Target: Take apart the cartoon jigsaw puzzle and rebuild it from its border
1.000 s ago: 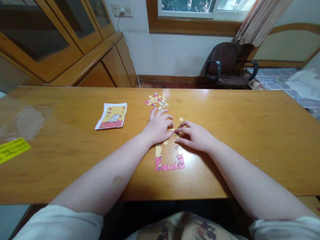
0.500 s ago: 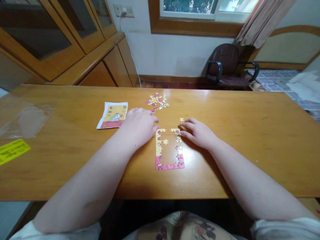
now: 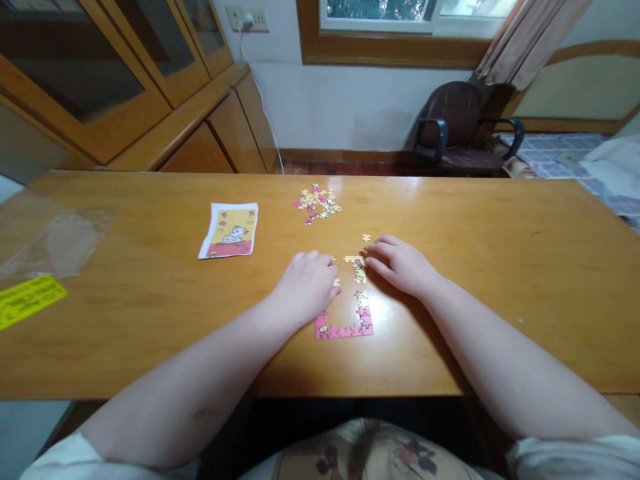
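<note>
A partly built jigsaw frame (image 3: 345,330), pink along its bottom edge and yellow higher up, lies on the wooden table (image 3: 500,280) in front of me. My left hand (image 3: 305,287) rests over the frame's left side with its fingers curled down; a small yellow piece (image 3: 336,283) shows at its fingertips. My right hand (image 3: 400,263) lies flat with fingers stretched out, their tips touching the frame's top right corner. A single loose piece (image 3: 366,237) sits just beyond my right fingers. A pile of loose pieces (image 3: 317,199) lies farther back.
A printed reference picture (image 3: 230,230) lies left of the puzzle. A clear plastic bag (image 3: 55,233) and a yellow label (image 3: 27,300) sit at the table's left end. Beyond the table are a wooden cabinet (image 3: 150,80) and a brown office chair (image 3: 450,127).
My left hand went left toward the reference picture, then came back and now covers the frame's left side. My right hand stayed at the top right corner.
</note>
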Demonstrator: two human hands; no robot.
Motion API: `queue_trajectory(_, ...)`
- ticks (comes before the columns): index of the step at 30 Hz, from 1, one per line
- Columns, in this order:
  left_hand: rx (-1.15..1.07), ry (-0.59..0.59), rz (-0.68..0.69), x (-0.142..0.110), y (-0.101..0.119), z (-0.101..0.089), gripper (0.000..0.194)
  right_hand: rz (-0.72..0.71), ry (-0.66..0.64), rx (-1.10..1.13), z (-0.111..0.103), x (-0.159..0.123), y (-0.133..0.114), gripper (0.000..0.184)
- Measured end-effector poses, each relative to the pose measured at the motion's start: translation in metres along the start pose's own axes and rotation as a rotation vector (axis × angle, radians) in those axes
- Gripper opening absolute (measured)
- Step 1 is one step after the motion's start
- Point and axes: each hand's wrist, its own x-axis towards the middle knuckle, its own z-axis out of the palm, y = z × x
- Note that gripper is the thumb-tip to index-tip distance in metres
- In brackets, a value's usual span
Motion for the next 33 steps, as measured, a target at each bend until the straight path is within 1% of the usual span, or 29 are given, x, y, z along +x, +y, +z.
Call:
queue_trajectory(3, -0.027, -0.007, 0.013, 0.0, -0.001, 0.004, 0.023, -0.008, -0.004, -0.01, 0.0, 0.0, -0.001, 0.028)
queue_trajectory(6, -0.094, -0.028, 0.065, 0.001, -0.003, 0.007, 0.019, -0.016, -0.004, -0.007, 0.0, 0.0, -0.001, 0.029)
queue_trajectory(10, -0.196, -0.04, 0.121, 0.003, -0.006, 0.007, 0.023, -0.018, -0.002, -0.004, -0.001, 0.0, -0.002, 0.029)
queue_trajectory(15, -0.126, -0.03, 0.068, 0.004, -0.008, 0.005, 0.022, -0.027, 0.0, -0.007, 0.0, 0.0, -0.002, 0.028)
queue_trajectory(20, -0.123, -0.01, 0.099, 0.006, -0.011, 0.009, 0.019, -0.04, -0.003, -0.006, 0.0, -0.001, -0.002, 0.029)
queue_trajectory(26, -0.242, -0.005, 0.089, 0.008, -0.011, 0.009, 0.015, -0.07, 0.005, 0.046, 0.0, -0.002, -0.004, 0.027)
queue_trajectory(31, -0.379, -0.023, 0.097, 0.011, -0.007, 0.011, 0.01, -0.1, -0.001, 0.166, 0.003, -0.004, -0.006, 0.021)
queue_trajectory(33, -0.422, -0.013, 0.105, 0.012, -0.008, 0.012, 0.01, -0.111, -0.019, 0.222, 0.003, -0.005, -0.009, 0.018)
